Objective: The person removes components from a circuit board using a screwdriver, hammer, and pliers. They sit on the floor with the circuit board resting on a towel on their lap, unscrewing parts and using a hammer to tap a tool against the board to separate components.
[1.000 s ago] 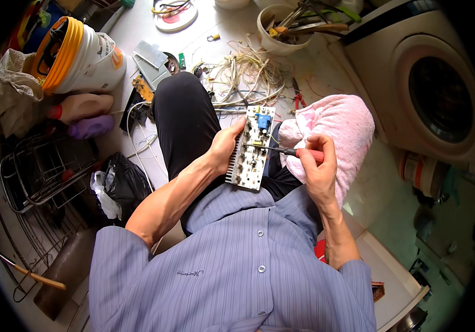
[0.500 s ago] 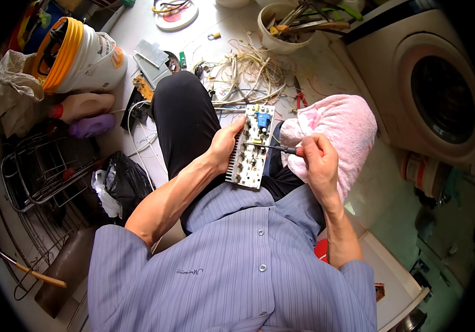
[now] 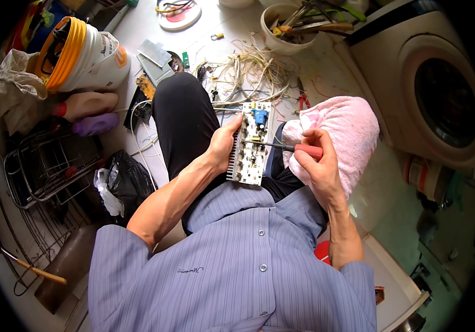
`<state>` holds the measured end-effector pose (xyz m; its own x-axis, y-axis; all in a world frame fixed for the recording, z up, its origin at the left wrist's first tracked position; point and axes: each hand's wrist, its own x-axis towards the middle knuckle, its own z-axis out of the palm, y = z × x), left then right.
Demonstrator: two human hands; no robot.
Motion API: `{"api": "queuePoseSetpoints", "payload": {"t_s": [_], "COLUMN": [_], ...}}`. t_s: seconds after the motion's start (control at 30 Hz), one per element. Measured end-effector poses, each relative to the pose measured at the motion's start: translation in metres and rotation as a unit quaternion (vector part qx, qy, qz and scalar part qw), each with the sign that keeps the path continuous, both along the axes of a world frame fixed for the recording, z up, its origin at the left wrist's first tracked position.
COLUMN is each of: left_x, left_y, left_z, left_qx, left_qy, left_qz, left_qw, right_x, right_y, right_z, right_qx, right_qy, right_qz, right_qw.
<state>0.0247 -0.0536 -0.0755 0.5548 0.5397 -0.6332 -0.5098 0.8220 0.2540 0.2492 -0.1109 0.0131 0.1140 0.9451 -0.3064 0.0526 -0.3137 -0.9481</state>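
Note:
A whitish circuit board [image 3: 253, 160] with a black finned heat sink [image 3: 233, 164] along its left edge is held over my lap. My left hand [image 3: 223, 145] grips it by the left side, thumb near the upper edge. Between the thumb and fingers of my right hand [image 3: 323, 166] is a screwdriver [image 3: 308, 150] with a red handle. Its dark shaft points left across the board, and the tip is at the heat sink side; whether it sits in a screw is too small to tell. A blue component [image 3: 261, 117] stands on the board's upper part.
A pink towel [image 3: 341, 133] covers my right knee. Beyond my knees lie a tangle of pale wires [image 3: 257, 72] and red-handled pliers [image 3: 303, 100]. A tool bucket [image 3: 273, 43] and a washing machine [image 3: 414, 83] stand at right. At left are a white-and-yellow bucket [image 3: 96, 61] and a black bag [image 3: 129, 180].
The fingers of my right hand have loosened and opened out around the screwdriver handle, so more of the red shows. The board has barely moved.

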Motion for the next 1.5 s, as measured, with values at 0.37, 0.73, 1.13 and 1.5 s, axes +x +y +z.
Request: {"api": "queuePoseSetpoints", "payload": {"t_s": [0.37, 0.73, 1.13, 1.5], "left_x": [0.000, -0.001, -0.001, 0.000], "left_y": [0.001, 0.000, 0.001, -0.001], "left_z": [0.003, 0.001, 0.003, 0.000], "left_qx": [0.005, 0.033, 0.026, 0.035], "left_qy": [0.005, 0.005, 0.001, -0.003], "left_qz": [-0.012, -0.010, 0.010, 0.002], "left_qw": [1.000, 0.999, 1.000, 0.999], "right_x": [0.008, 0.013, 0.002, -0.009], "right_y": [0.004, 0.003, 0.005, 0.009], "right_z": [-0.002, -0.011, -0.009, -0.007], "right_qx": [-0.048, -0.060, 0.022, 0.070], "right_qy": [-0.002, 0.024, 0.010, 0.009], "right_qz": [0.039, 0.053, 0.000, -0.055], "right_qw": [0.998, 0.997, 1.000, 0.996]}}
